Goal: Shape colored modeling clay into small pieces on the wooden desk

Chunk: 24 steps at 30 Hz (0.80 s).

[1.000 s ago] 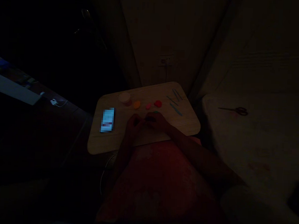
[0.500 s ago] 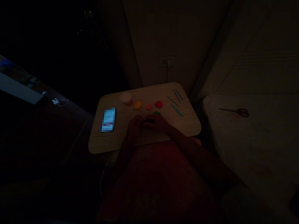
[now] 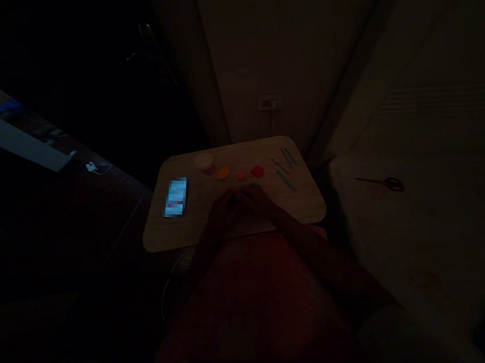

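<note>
In the dim head view my left hand and my right hand meet near the front edge of a small wooden table. The fingers of both look curled together; anything between them is hidden in the dark. Just beyond my right hand lies a green lump, partly covered by it. Farther back are soft, clay-like lumps: an orange one, a pink one and a red one. Several blue-green strips lie at the table's right side.
A pale tub stands at the back left of the table. A lit phone lies on the left side. Scissors rest on a pale surface to the right. A wall socket with a plugged cable is behind.
My fingers have shifted slightly, and the two hands now sit closer together. The view has tilted up a little; the lumps and strips have kept their places.
</note>
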Motion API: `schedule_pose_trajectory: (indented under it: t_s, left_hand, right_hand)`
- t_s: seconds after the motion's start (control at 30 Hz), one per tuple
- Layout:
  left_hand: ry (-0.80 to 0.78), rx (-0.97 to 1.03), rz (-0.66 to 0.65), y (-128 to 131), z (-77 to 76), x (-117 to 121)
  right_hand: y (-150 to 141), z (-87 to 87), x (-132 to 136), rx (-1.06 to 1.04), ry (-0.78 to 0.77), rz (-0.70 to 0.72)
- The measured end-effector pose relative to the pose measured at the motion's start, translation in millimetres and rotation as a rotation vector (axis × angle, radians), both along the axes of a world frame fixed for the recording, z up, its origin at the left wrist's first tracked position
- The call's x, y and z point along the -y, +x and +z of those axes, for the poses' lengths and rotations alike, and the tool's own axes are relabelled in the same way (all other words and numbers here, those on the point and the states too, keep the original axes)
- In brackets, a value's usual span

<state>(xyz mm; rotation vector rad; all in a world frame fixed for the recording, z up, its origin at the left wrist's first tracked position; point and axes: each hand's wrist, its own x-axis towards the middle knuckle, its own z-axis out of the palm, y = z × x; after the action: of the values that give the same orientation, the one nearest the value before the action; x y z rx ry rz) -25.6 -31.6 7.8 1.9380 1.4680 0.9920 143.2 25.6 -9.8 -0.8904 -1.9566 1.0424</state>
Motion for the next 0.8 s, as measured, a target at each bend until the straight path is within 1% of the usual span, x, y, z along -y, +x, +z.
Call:
schedule_pose_trajectory:
  t_s: [0.1, 0.2, 0.27, 0.4, 0.6, 0.8]
  left_hand:
    - [-0.011, 0.03, -0.019, -0.9, -1.7, -0.9]
    - [-0.033, 0.071, 0.016, -3.2, -4.2, -3.6]
    - [-0.034, 0.087, 0.037, -5.5, -5.8, -5.5]
    - [-0.034, 0.119, 0.023, -8.2, -7.3, -6.6]
    - [-0.093, 0.264, 0.034, -5.3, -9.4, -3.8]
    - [-0.052, 0.302, 0.008, -6.7, -7.8, -0.8]
  right_hand:
    - [-0.4, 0.4, 2.0, 0.009, 0.001, 0.009]
    - [-0.5, -1.0, 3.1, -0.013, 0.001, 0.0]
    - [-0.5, -2.1, 3.5, -0.004, -0.006, 0.021]
    - [0.2, -1.9, 3.0, 0.016, 0.004, 0.079]
    - [0.4, 1.4, -0.1, 0.012, -0.001, 0.107]
    - [3.1, 1.2, -3.9, 0.011, 0.024, 0.037]
